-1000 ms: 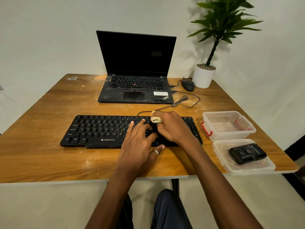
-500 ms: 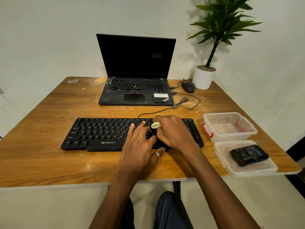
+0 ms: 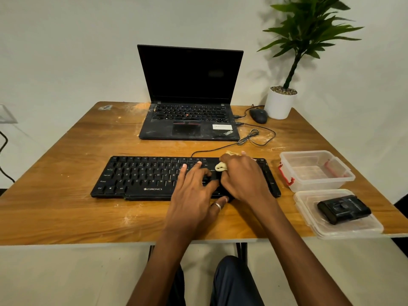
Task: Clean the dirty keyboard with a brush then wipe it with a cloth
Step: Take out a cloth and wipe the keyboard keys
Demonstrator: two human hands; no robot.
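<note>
A: Looking from the left, what do you see first?

B: A wide brown wooden table (image 3: 66, 173) with pale dusty marks on it. A long flat black keyboard (image 3: 141, 175) with white letters lies across the near part.

A: Where are the hands?

B: Both are on the right half of that keyboard. The left hand (image 3: 194, 195) lies flat and open, with its fingers spread over the keys. It holds nothing, and there is a ring on one finger.

A: And the other one?

B: The right hand (image 3: 245, 180) is just beside it, touching it low down. It is closed around a small cream cloth (image 3: 220, 167), pressing it onto the keys. A bunched bit of cloth sticks out on the left of the fist, and a bit more peeks out past the fingers at the top.

A: What is behind the hands?

B: An open black laptop (image 3: 189, 93) with a dark screen, at the back of the table. A thin black cable (image 3: 220, 147) runs from the keyboard toward it. To the right sit a dark computer mouse (image 3: 258, 115) and a green leafy plant in a white round pot (image 3: 280, 104).

A: And on the far right?

B: A clear plastic box with red clips (image 3: 313, 171), open on top. Nearer is a flat clear plastic lid (image 3: 353, 228), and a small black boxy thing (image 3: 343, 209) lies on it. I cannot tell what that thing is
</note>
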